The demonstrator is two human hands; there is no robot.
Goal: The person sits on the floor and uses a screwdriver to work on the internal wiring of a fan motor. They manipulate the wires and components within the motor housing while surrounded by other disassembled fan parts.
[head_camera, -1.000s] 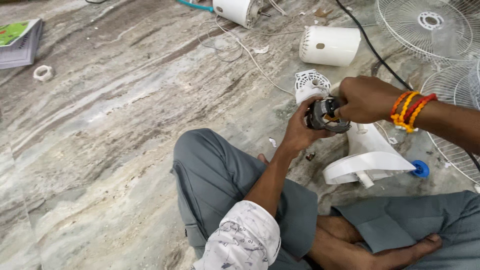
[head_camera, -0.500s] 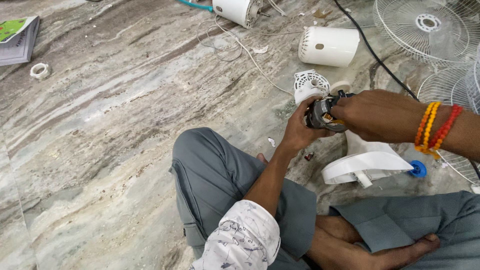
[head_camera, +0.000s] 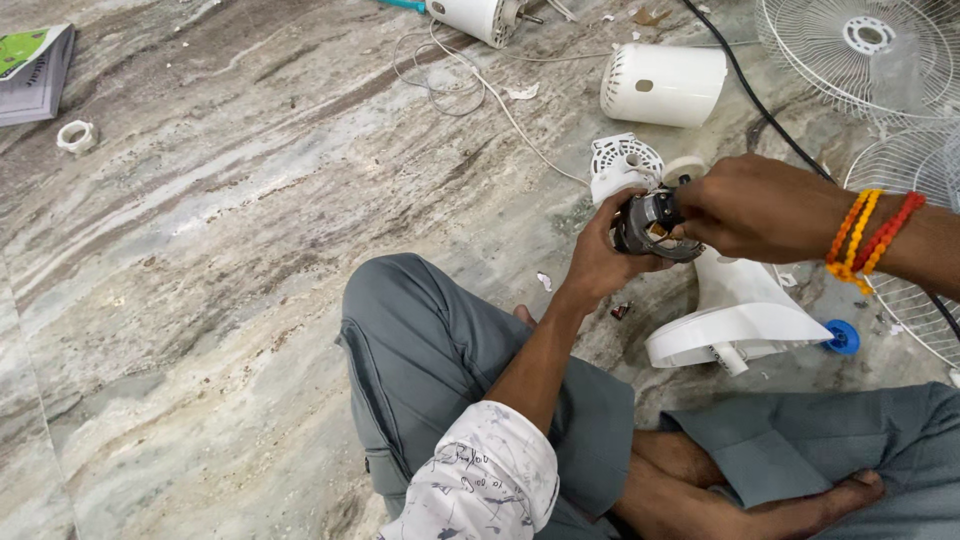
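Fingers (head_camera: 622, 222) of the left hand (head_camera: 600, 262) are wrapped around the fan motor (head_camera: 652, 225), a dark round unit with copper windings visible inside, and grip it from the underside and the near edge. Fingers of the right hand (head_camera: 762, 208) are closed on the upper right of the same motor, so both hands clamp it between them. The right wrist carries orange and red thread bands (head_camera: 872, 238).

The motor is held in the air above the marble floor (head_camera: 220, 230), directly over the white fan base (head_camera: 735, 315), which lies tilted on the floor. A white vented motor cover (head_camera: 622, 165) sits just behind the left hand. A blue cap (head_camera: 843, 337) lies beside the base. A white cylindrical housing (head_camera: 663, 84) lies further back, with a black cable (head_camera: 745, 90) running past it. Wire fan guards (head_camera: 865, 50) rest at the upper right. A booklet (head_camera: 35, 70) and a small white ring (head_camera: 77, 135) lie well apart at the upper left. The person sits cross-legged in grey trousers (head_camera: 440, 370).
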